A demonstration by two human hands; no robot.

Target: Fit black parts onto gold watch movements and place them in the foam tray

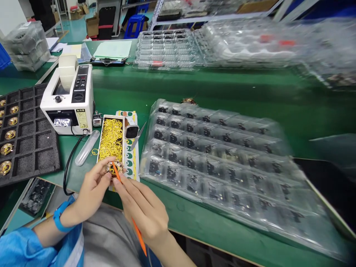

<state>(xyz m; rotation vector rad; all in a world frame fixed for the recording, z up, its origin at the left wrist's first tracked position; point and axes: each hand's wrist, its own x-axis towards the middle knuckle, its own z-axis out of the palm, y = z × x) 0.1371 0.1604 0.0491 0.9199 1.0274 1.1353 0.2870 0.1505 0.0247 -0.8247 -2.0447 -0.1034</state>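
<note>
Between the thumb and fingers of my left hand (pixel 94 185) is a small round gold-coloured part (pixel 110 167), held over the near end of a box of yellow rings. My right hand (pixel 144 209) grips a slim orange pointed stick (pixel 139 237), its tip resting on or just over the gold part's face; contact is hard to tell. Directly beyond my hands lies the long white box (pixel 124 139), filled with thin yellow rings (pixel 111 137). Beside it a sheet of green and yellow stickers (pixel 131 159) lies partly under the box. Tweezers (pixel 139 135) lie on the sheet.
A white tape dispenser (pixel 68 100) stands left of the box, near a black foam tray (pixel 41 161) with gold parts. At right lies a large clear blister tray (pixel 217 155) of black parts. More clear trays (pixel 167 50) line the back. A clear plastic tube (pixel 87 148) lies nearby.
</note>
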